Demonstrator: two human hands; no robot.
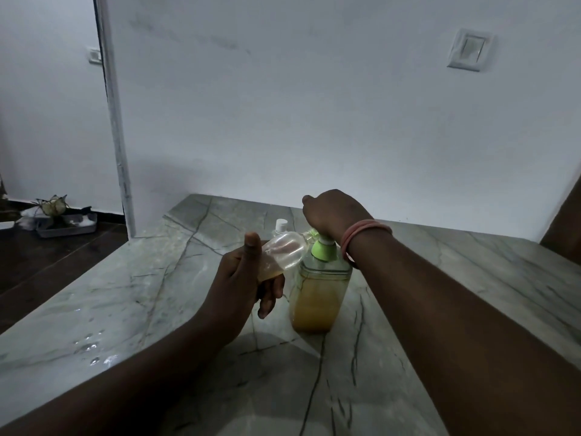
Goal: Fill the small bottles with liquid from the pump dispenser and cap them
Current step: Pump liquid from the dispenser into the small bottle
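Head view: our left hand [242, 278] grips a tilted small bottle [284, 251], mouth at the pump dispenser [320, 287] spout on the counter [125, 297]. Right hand [333, 212], fingers curled, presses the pump head. We should press slowly, keeping the mouth under the spout. A capped bottle [280, 226] stands behind.

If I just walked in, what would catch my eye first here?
Probably the pump dispenser of amber liquid at the middle of the marble counter, with the right hand on its green pump. Just left of it, the left hand grips a small clear bottle, tilted towards the spout. Behind stands a white-capped bottle.
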